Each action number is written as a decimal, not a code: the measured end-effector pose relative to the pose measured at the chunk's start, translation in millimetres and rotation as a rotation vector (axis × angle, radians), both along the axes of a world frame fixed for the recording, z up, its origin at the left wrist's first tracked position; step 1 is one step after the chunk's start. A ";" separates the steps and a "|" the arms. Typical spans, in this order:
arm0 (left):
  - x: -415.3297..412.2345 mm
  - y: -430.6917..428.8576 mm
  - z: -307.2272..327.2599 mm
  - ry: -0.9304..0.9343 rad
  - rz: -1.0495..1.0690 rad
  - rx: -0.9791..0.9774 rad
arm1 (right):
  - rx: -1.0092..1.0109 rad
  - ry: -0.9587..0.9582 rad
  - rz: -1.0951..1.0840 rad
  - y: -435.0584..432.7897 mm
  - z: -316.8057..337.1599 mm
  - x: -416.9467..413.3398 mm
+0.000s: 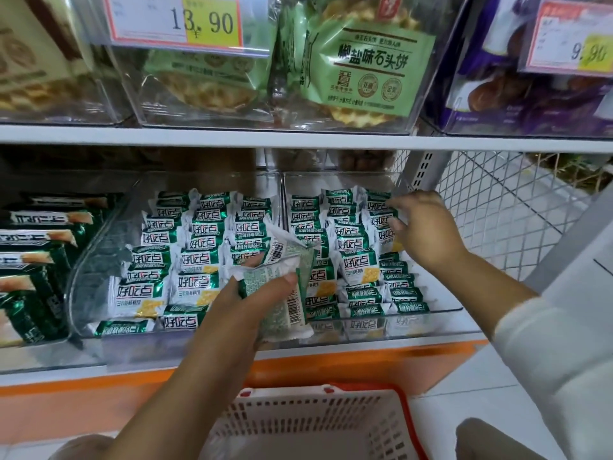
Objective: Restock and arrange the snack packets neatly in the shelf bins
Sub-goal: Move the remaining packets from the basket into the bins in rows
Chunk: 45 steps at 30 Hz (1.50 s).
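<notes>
Lowest and nearest is a white plastic shopping basket (308, 423) with slotted walls and a red rim, standing on pale floor tiles. Above it the left hand (238, 303) grips a small bundle of crinkly foil packets (285, 277), back sides outward, showing barcodes and fine green print. The thumb lies across the front and the fingers (255, 260) curl up behind. The bundle is held just in front of the divide between two clear bins.

The shelf (99, 383) has a glossy orange front strip. On it, the middle bin (96, 260) of clear rigid plastic holds green-and-white snack packets (199, 260) in overlapping rows, small and pillow-shaped with crimped ends. The right bin (438, 322) holds the same packets (356, 263) in three columns.

The right hand (421, 224), with a white sleeve (547, 343) pushed up the forearm, reaches into the far right corner of that bin. Its fingers are bent over the rear packets and touch them; whether they pinch one cannot be told.

To the left lie long dark green packets (33, 260). To the right is white wire mesh (497, 207) in a diamond pattern.

On the upper shelf (199, 137), clear bins hold pale green packets of round waffle-textured cakes (368, 68) and purple packets (497, 78), with price tags reading 13.90 (175, 19) and 9.90 (577, 41).
</notes>
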<state>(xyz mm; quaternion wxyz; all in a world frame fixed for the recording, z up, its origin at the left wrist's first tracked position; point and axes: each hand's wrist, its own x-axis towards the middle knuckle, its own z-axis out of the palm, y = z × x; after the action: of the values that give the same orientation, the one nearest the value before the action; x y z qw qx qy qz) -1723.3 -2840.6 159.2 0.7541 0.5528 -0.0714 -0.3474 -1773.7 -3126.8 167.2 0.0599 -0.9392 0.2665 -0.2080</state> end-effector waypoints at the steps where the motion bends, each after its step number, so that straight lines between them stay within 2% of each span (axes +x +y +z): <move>1: 0.3 0.8 -0.7 0.008 -0.024 0.013 | 0.146 -0.096 0.014 20.3 6.3 -9.6; 5: -4.7 2.1 0.0 0.050 -0.064 -0.002 | 0.842 -0.185 0.205 110.4 24.6 -47.4; 8: -10.3 4.6 1.9 0.058 -0.169 0.027 | 1.023 -0.191 0.252 139.9 20.6 -58.3; 11: -20.3 8.4 5.9 0.014 -0.284 0.069 | 1.161 -0.297 0.189 149.8 11.6 -69.5; 14: -19.1 14.0 2.9 -0.086 -0.261 0.124 | 1.267 -0.399 0.112 149.3 5.8 -80.8; 18: -12.7 18.6 7.4 -0.351 -0.242 0.166 | 1.274 -0.469 0.001 143.4 3.0 -88.7; 25: -26.1 13.2 4.8 -0.484 -0.330 0.180 | 1.145 -0.473 0.021 148.3 3.5 -75.4; 27: -23.0 13.1 4.9 -0.463 -0.277 0.175 | 1.224 -0.445 0.039 147.0 6.9 -73.8; 29: -18.8 12.4 5.5 -0.441 -0.224 0.176 | 1.386 -0.435 0.104 144.4 11.6 -74.0; 31: -15.3 12.7 7.0 -0.372 -0.183 0.179 | 1.563 -0.403 0.239 140.0 16.6 -77.3; 33: -12.6 14.5 6.3 -0.296 -0.157 0.187 | 1.631 -0.323 0.393 135.5 21.7 -82.1; 35: -10.9 16.4 4.2 -0.248 -0.170 0.207 | 1.531 -0.245 0.435 132.5 21.6 -85.1; 38: -13.3 15.5 5.0 -0.212 -0.198 0.179 | 1.263 -0.194 0.295 132.4 19.1 -85.2; 40: -13.9 13.4 6.3 -0.226 -0.210 0.159 | 1.216 -0.207 0.225 132.1 18.4 -84.5; 45: -13.9 12.4 3.8 -0.264 -0.203 0.151 | 1.223 -0.215 0.230 133.2 15.4 -83.6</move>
<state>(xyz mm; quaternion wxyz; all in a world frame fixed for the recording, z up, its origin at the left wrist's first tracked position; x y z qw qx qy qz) -1737.2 -2828.2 162.9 0.6555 0.6387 -0.1987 -0.3505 -1857.3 -2993.6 182.7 0.6345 -0.7315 0.2272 -0.1034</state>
